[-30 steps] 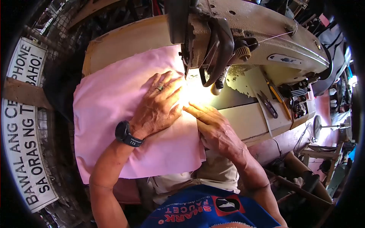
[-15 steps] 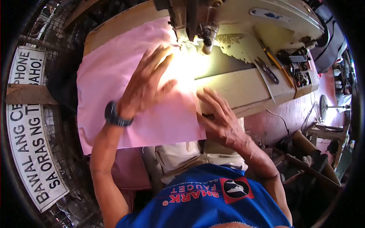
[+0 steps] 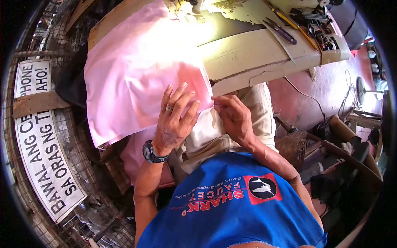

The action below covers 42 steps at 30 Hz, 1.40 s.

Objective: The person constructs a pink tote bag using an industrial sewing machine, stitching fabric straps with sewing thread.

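Note:
A sheet of pink fabric (image 3: pixel 124 87) lies over the front of the work table, its near edge hanging past the table toward my lap. My left hand (image 3: pixel 175 120), with a ring and a wristwatch, rests on the fabric's near edge, fingers stretched and slightly apart. At the near right corner of the cloth, my right hand (image 3: pixel 235 118) pinches the edge between thumb and forefinger, the other fingers curled. Bright lamp light washes out the far part of the fabric, under the sewing machine (image 3: pixel 197 5), of which only a lower bit shows.
On the table (image 3: pixel 244 62) right of the fabric lie thread snips (image 3: pixel 282 32), a yellow-handled cutter (image 3: pixel 287 17) and a thin strip (image 3: pixel 275 35). More pink cloth (image 3: pixel 138 159) hangs beside my lap. A wire rack with a sign (image 3: pixel 39 136) stands left; boxes and a fan are right.
Both hands have come back from the machine toward my body. My right hand has closed on the fabric's corner. The view has tilted down, so less of the machine shows.

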Motion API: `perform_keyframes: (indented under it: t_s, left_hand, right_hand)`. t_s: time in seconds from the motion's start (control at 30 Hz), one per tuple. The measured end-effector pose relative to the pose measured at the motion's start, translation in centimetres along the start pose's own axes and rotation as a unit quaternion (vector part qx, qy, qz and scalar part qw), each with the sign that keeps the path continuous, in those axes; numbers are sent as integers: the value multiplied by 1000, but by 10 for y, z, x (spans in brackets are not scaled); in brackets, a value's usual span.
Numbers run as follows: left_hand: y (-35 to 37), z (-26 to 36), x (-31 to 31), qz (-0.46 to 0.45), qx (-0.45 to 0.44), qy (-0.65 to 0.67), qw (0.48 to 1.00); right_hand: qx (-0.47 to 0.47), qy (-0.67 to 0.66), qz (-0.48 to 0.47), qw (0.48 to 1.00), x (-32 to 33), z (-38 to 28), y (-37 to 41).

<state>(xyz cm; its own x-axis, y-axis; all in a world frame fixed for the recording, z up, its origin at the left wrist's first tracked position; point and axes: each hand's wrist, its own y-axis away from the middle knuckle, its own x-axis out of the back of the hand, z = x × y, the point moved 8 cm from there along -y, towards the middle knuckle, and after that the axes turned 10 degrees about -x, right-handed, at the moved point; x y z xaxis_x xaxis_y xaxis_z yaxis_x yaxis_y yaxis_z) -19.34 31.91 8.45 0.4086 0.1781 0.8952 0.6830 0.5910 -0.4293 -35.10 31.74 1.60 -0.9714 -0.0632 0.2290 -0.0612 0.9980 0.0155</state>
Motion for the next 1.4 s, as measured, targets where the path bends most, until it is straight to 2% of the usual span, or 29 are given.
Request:
perform_keyframes:
  t_s: [0.03, 0.1, 0.17, 0.27, 0.3, 0.37, 0.43, 0.57, 0.77, 0.97, 1.07, 1.17, 1.27, 1.37, 1.4]
  left_hand:
    - [-2, 2, 2, 8, -9, -9, 1000]
    - [-4, 4, 10, 43, -14, -10, 999]
    - [-7, 1, 21, 102, -9, 0, 995]
    - [-7, 7, 43, 182, 22, -4, 983]
    - [-12, 10, 44, 181, 7, -7, 983]
    - [-15, 8, 27, 82, 19, 5, 996]
    - [-15, 6, 8, 11, 28, 32, 999]
    - [-4, 5, -3, 21, 14, 7, 1000]
    - [-9, 6, -1, 37, 36, 45, 998]
    - [-8, 0, 1, 84, 65, 85, 991]
    - [-10, -2, 5, 96, 104, 114, 983]
    - [-8, -8, 6, 81, 177, 187, 963]
    - [-21, 2, 23, 124, 114, 119, 979]
    - [-33, 19, 19, 65, 4, 63, 996]
    - [-30, 19, 12, 56, -4, 61, 997]
  right_hand:
    - [-120, -134, 3, 984, -7, 26, 6]
    - [-185, -260, 6, 948, -15, 42, 10]
    - [-252, -382, -18, 889, -21, 50, 9]
    - [-275, -447, -41, 851, -29, 46, 6]
    - [-286, -454, -54, 842, -30, 44, 8]
    - [-308, -467, -83, 825, -31, 39, 11]
    - [-292, -473, -102, 825, -30, 24, 10]
    - [-260, -473, -125, 832, -35, 27, 7]
    - [-245, -510, -141, 813, -40, 35, 7]
    - [-233, -450, -125, 853, -37, 29, 2]
    - [-217, -379, -119, 892, -33, 24, 0]
    - [-236, -348, -97, 902, -30, 27, -1]
    - [-248, -281, -92, 923, -28, 33, -1]
    - [-213, -265, -94, 936, -23, 25, -6]
    - [-207, -257, -101, 939, -23, 25, -6]
